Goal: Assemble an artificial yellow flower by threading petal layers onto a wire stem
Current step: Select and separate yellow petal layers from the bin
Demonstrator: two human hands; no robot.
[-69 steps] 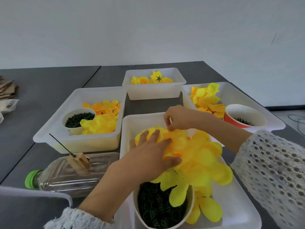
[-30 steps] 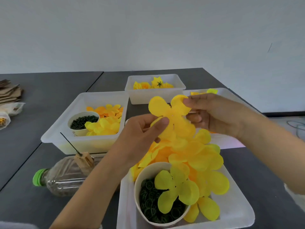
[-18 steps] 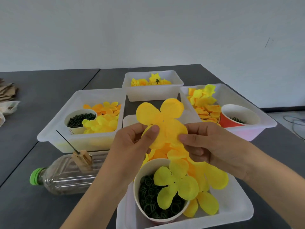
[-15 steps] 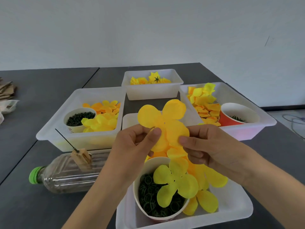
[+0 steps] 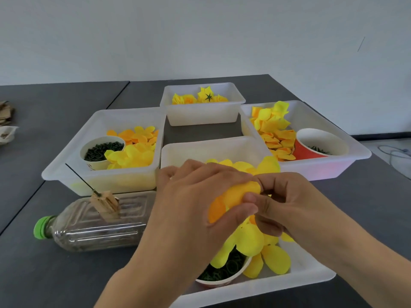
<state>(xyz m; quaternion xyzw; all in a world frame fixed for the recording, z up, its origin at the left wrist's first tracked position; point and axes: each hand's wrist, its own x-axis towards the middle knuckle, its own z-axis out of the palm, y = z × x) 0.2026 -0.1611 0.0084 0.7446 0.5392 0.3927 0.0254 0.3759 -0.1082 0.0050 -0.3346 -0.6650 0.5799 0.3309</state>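
Observation:
Both hands meet over the near white tray and pinch one yellow petal layer between them. My left hand grips it with thumb and fingers from the left. My right hand pinches its right side. Loose large yellow petal layers lie in the tray beneath, some draped over a paper cup of green rings. A thin dark wire stem stands tilted in a wooden block on top of a lying plastic bottle, left of my hands.
Three more white trays stand behind: a left tray with orange and yellow petals and a cup of green bits, a back tray with finished flowers, and a right tray with petals and a red cup. Dark table all round.
My hands came down from chest height to just above the near tray, and the flat petal layer is now bunched between them.

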